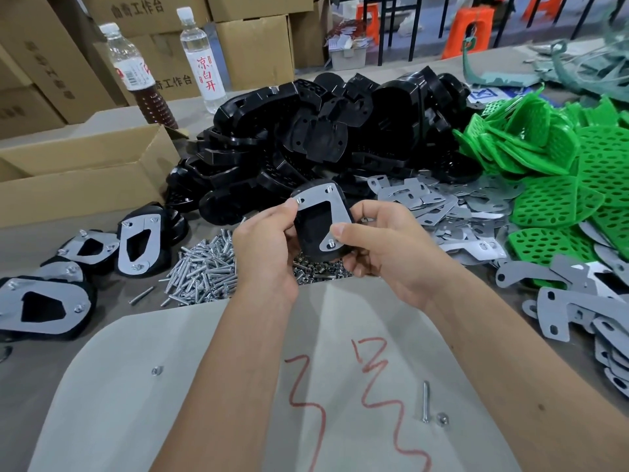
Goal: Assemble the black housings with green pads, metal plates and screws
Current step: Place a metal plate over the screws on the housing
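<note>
Gripping the black housing [315, 229] between left hand [269, 247] and right hand [377, 247], fingers curled round its edges, thumbs pinning the metal plate [323, 202] on top, probably keeping holes aligned while screws [331, 245] seat.

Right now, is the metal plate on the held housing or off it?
On: the metal plate lies flat on the black housing, screw heads showing at its holes.

Even, bright light; soft shadows; wide-angle bending and blur at edges
</note>
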`<state>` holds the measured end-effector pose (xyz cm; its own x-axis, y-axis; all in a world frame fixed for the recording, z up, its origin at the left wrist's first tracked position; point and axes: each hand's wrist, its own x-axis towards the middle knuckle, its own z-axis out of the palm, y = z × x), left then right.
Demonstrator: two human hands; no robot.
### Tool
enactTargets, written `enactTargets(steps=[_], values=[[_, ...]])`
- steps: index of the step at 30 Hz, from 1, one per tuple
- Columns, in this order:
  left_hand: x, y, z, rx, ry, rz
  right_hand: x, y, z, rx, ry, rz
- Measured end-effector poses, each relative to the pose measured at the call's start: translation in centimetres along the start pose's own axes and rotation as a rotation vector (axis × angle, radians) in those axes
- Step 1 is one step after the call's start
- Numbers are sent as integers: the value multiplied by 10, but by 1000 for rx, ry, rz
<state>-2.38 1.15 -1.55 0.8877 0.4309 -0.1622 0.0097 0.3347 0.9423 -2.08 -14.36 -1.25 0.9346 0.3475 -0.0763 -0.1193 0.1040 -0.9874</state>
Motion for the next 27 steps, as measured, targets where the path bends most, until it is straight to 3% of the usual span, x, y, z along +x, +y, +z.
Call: enactTargets(steps=[27], values=[[-11,6,6,-52,-45,78,-2,2,-3,167,-63,-85]])
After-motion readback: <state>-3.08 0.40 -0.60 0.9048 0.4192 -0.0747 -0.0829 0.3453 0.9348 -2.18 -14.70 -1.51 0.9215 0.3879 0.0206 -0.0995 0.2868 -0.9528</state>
